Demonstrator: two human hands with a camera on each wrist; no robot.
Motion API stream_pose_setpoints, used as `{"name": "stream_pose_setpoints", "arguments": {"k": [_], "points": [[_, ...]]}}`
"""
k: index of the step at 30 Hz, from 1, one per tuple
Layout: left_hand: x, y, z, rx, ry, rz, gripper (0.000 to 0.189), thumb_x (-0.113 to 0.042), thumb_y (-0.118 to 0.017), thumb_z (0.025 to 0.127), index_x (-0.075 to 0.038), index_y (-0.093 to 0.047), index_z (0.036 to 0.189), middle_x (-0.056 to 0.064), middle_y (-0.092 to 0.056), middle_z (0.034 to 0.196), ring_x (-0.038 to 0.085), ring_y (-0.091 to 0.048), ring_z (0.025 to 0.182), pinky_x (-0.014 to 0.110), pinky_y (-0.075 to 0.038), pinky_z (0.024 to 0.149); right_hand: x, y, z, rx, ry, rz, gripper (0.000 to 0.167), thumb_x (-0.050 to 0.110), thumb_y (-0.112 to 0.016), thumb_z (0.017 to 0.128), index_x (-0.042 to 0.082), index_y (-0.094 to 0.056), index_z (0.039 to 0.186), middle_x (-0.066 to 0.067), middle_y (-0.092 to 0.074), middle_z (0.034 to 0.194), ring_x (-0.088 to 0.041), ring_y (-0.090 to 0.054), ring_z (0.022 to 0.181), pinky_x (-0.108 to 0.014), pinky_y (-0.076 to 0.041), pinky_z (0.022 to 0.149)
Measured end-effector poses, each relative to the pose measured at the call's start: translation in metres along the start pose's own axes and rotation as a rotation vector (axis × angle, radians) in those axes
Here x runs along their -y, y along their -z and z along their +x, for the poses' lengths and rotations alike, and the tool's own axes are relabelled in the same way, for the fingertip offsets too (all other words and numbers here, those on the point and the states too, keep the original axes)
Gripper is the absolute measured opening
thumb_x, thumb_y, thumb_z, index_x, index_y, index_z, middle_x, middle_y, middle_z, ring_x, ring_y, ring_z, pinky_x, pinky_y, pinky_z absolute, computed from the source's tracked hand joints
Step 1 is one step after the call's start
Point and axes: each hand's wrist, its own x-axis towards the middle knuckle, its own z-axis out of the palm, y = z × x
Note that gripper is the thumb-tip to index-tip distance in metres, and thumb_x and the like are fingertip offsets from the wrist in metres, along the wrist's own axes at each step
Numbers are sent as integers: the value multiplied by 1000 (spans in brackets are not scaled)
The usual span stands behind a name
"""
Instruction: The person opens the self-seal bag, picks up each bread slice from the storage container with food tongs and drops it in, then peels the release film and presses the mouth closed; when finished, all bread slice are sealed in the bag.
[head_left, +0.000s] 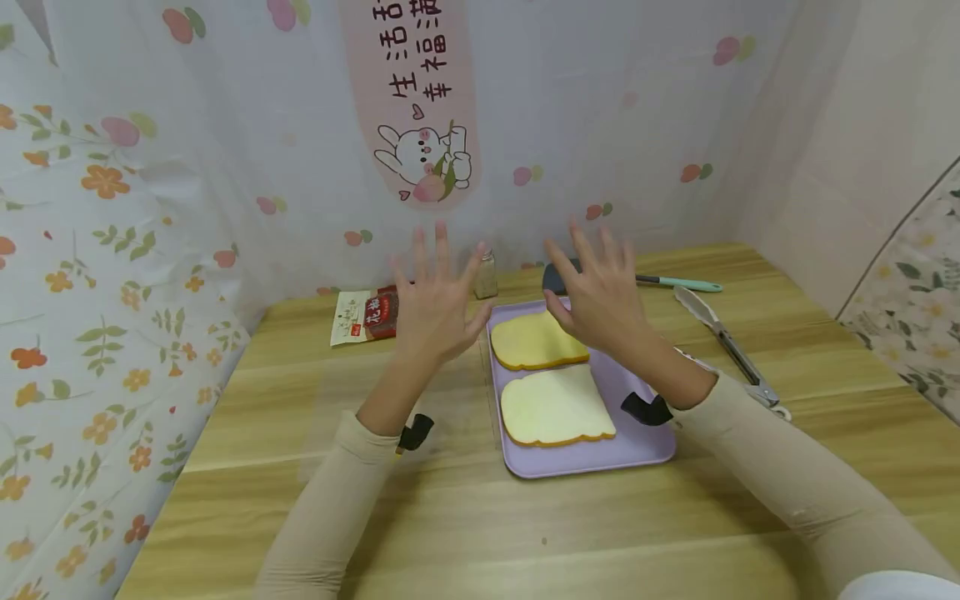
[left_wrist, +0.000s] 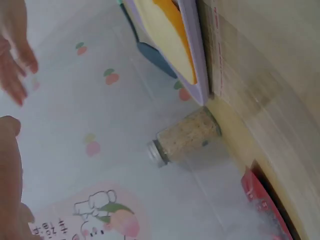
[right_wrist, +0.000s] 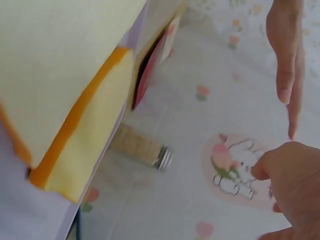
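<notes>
Both hands are raised over the table with fingers spread, holding nothing. My left hand is up in front of a red and cream packet, left of a lilac tray. Over the tray's right side is my right hand, overlapping the far bread slice's corner in the head view. Two bread slices with orange-brown crusts lie on the tray: a yellower far slice and a paler near slice. Behind the tray stands a small glass spice jar with a silver cap, between the hands in the head view.
A spatula with a dark head and mint handle lies at the back right. Metal tongs rest right of the tray, partly hidden by the right forearm. A patterned curtain hangs behind the wooden table.
</notes>
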Motion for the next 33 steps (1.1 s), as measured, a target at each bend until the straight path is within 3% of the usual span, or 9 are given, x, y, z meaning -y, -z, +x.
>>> {"name": "stream_pose_setpoints", "arguments": {"k": [6, 9, 13, 18, 21, 25, 28, 33], "points": [[10, 11, -27, 63, 4, -119, 69, -57, -49, 96, -28, -32, 156, 20, -14, 163, 46, -21, 144, 67, -26, 108, 24, 11, -5, 231, -26, 146, 53, 34, -72, 90, 7, -60, 133, -18, -53, 139, -44, -49, 122, -57, -49, 88], [14, 11, -37, 108, -14, -197, 63, -52, -55, 97, -24, -40, 151, 18, -27, 159, 44, -31, 138, 65, -35, 103, 34, 10, -7, 283, 2, 255, 49, 30, -75, 89, 6, -63, 129, -15, -57, 135, -39, -52, 119, -50, -54, 82], [20, 4, -48, 187, -12, -332, 56, -46, -63, 95, -22, -51, 144, 13, -38, 154, 41, -39, 133, 63, -40, 98, 46, 1, -9, 327, 39, 419, 44, 25, -78, 87, 5, -66, 124, -10, -65, 126, -33, -58, 113, -45, -54, 82], [29, -7, -60, 306, -10, -450, 49, -43, -67, 94, -22, -60, 138, 8, -45, 151, 39, -45, 129, 61, -45, 92, 59, -12, -9, 490, 18, 636, 39, 21, -77, 87, 3, -68, 120, -10, -70, 118, -33, -63, 110, -46, -52, 90], [36, -15, -68, 357, -23, -502, 48, -39, -69, 93, -19, -61, 136, 9, -50, 146, 39, -48, 128, 61, -43, 97, 66, -20, -7, 563, 30, 736, 36, 17, -76, 87, 0, -69, 118, -12, -71, 116, -33, -64, 108, -45, -52, 90], [46, -24, -75, 406, -27, -582, 47, -33, -72, 92, -14, -63, 134, 12, -57, 137, 35, -54, 125, 55, -42, 102, 73, -31, -5, 626, 68, 790, 34, 14, -75, 86, -2, -70, 116, -10, -72, 113, -25, -65, 93, -36, -52, 82], [51, -28, -78, 455, -26, -631, 46, -32, -72, 93, -12, -64, 133, 11, -59, 134, 32, -55, 123, 52, -46, 98, 76, -38, -4, 660, 95, 794, 32, 15, -76, 86, -2, -72, 113, -10, -72, 111, -16, -58, 76, -29, -50, 72], [53, -32, -81, 563, -22, -642, 47, -34, -72, 92, -16, -64, 135, 9, -56, 131, 28, -55, 115, 49, -49, 91, 79, -43, 2, 684, 125, 782, 32, 18, -79, 84, -1, -73, 110, -9, -73, 108, -8, -54, 69, -26, -50, 68]]}}
